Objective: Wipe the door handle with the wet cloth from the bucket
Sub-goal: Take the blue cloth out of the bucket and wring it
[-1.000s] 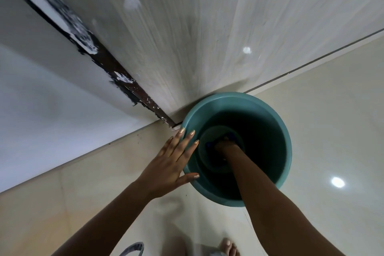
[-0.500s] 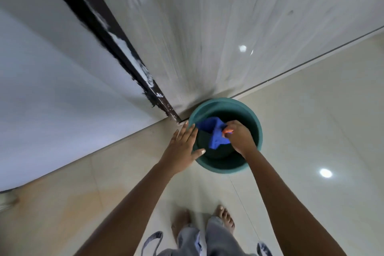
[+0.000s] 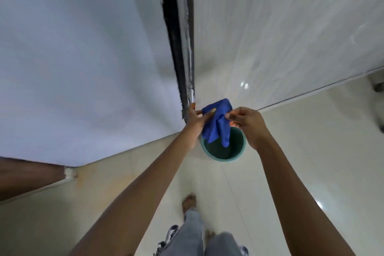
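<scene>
Blue cloth: hangs lengthwise downward over green bucket, gripped by left hand and right hand.

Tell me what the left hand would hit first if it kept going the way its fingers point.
The left hand points up and forward, toward the dark door edge. Its fingertips already look close to that edge, so it would likely come first, though depth is unclear.

The near left rim of the green bucket is covered by the hanging blue cloth. No door handle is seen. Everything is motion-blurred.
</scene>
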